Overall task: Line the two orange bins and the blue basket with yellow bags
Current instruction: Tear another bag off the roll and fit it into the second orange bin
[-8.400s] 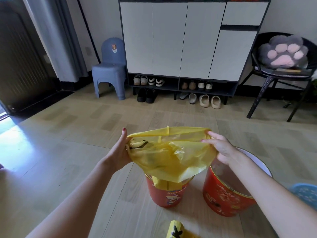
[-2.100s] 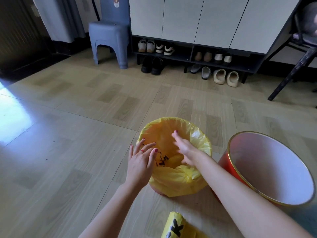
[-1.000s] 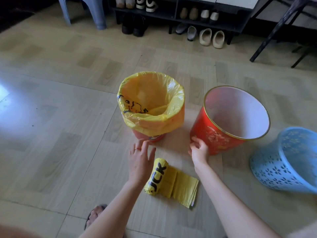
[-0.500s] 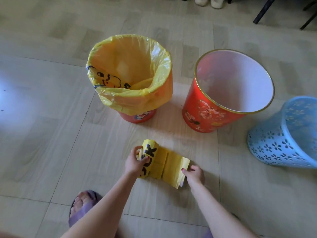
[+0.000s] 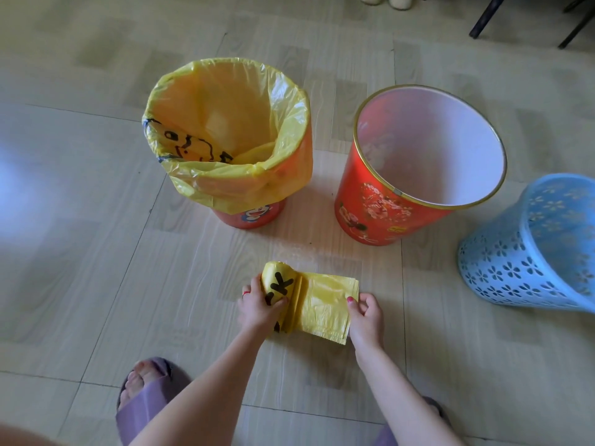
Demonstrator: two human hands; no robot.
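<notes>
The small orange bin [image 5: 254, 217] on the left wears a yellow bag [image 5: 231, 146] folded over its rim. To its right stands the larger orange bin [image 5: 380, 214], bare white inside. The blue basket [image 5: 528, 255] leans at the far right, nothing in it. On the floor in front lies a roll of yellow bags [image 5: 280, 284] with black letters. My left hand [image 5: 257, 307] grips the rolled part. My right hand [image 5: 365, 312] pinches the loose end bag [image 5: 325, 304], which is spread flat to the right of the roll.
My left foot in a purple slipper [image 5: 145, 391] rests on the floor at lower left, part of the other slipper [image 5: 431, 407] at lower right. Black chair legs [image 5: 483, 17] and pale shoes [image 5: 386, 0] lie at the far edge. The floor is pale tile.
My hands left the lined small bin and came down to the roll on the floor. The left hand took the roll, the right took its loose end, which has unrolled slightly further right.
</notes>
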